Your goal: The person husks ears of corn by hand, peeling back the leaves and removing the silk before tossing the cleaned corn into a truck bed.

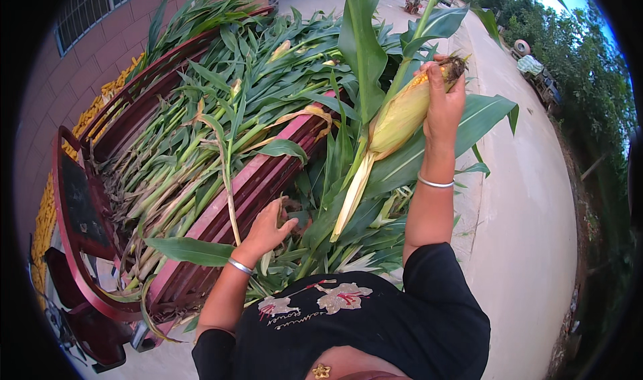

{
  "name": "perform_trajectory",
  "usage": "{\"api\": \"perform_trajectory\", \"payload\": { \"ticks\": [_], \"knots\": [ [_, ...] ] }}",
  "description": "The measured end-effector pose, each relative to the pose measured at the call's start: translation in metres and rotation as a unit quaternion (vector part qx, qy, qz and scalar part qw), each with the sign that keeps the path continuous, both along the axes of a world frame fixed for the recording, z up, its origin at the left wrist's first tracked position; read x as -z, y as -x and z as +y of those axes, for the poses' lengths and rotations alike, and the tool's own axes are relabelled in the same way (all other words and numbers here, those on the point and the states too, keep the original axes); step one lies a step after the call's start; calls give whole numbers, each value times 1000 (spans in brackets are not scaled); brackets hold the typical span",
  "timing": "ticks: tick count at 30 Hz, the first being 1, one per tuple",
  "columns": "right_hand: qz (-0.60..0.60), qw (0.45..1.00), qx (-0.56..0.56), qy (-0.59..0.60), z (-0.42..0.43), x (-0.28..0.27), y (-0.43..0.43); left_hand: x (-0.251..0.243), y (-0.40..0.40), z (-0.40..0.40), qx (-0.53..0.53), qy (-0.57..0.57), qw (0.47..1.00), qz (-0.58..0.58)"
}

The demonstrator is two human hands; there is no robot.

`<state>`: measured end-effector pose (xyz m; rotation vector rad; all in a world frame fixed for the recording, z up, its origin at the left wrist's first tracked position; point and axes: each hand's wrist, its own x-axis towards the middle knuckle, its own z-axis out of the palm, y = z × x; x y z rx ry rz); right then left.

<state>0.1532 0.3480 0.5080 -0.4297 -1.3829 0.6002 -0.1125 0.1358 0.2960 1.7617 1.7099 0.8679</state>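
My right hand (444, 99) grips the top of a corn ear (399, 124). Yellow kernels and dark silk show at its tip. Pale husk still covers most of the ear, and a strip of husk (354, 196) hangs down from its base. The ear is beside a green corn stalk (399, 76) with broad leaves. Lower and to the left, my left hand (269, 227) is near the cart's side rail, thumb and fingers bent. Something thin and dark shows at its fingers; whether they hold it is unclear.
A red metal cart (201, 239) on my left is heaped with cut corn stalks (201, 154). More leaves and husks (356, 259) lie before my body. Husked yellow cobs (44, 224) are piled along the brick wall (95, 43). Concrete paving (522, 219) runs to the right, bordered by trees.
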Motion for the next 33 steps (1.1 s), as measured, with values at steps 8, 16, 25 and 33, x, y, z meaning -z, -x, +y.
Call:
{"api": "perform_trajectory", "payload": {
  "ticks": [8,16,25,33],
  "knots": [
    [28,955,-292,49,-24,-19,7,-227,-90,96,122,-409,904,-25],
    [18,947,-315,59,-35,-33,18,-252,-126,132,-12,-496,865,-80],
    [13,949,-302,86,-41,-34,39,-244,-115,121,-65,-522,846,-84],
    [17,949,-301,96,-35,-29,41,-221,-95,87,66,-448,867,208]
  ]
}}
